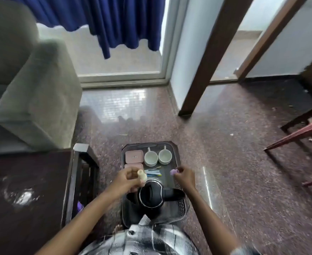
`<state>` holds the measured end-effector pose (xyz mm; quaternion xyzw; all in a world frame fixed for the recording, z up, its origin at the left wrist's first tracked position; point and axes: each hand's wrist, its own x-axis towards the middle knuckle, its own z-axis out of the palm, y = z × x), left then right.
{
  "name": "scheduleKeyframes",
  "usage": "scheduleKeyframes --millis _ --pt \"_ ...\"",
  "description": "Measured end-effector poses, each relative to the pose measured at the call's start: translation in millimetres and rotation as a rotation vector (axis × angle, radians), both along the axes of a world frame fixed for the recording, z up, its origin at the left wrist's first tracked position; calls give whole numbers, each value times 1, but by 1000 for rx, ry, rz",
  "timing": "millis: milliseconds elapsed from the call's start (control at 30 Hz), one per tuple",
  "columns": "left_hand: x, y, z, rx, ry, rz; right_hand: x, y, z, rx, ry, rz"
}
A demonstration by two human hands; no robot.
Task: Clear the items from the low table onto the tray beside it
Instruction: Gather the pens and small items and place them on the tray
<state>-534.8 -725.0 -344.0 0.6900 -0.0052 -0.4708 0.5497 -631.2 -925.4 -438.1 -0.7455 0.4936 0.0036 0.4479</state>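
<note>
A dark tray (171, 146) lies on the floor to the right of the low dark table (26, 190). On it stand two white cups (150, 158), two pink boxes (134, 156), several sachets (153, 173) and a black kettle (151, 196). My left hand (128, 178) hovers over the tray's left side, shut on a small cream bottle (142, 175). My right hand (184, 176) is over the tray's right side, pinching a small lilac item (174, 172).
A grey armchair (28, 92) stands behind the table. A glass door with a blue curtain (114, 21) is farther back. A wooden door frame (212, 54) rises beyond the tray. A reddish chair (302, 131) stands at the right.
</note>
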Motion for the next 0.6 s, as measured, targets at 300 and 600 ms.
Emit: scheduleKeyframes --millis 300,600 --pt "-7 -31 -5 84 1 130 40 -21 -74 -6 246 299" --pt "-20 -30 -8 141 6 189 58 -13 -86 22 311 279"
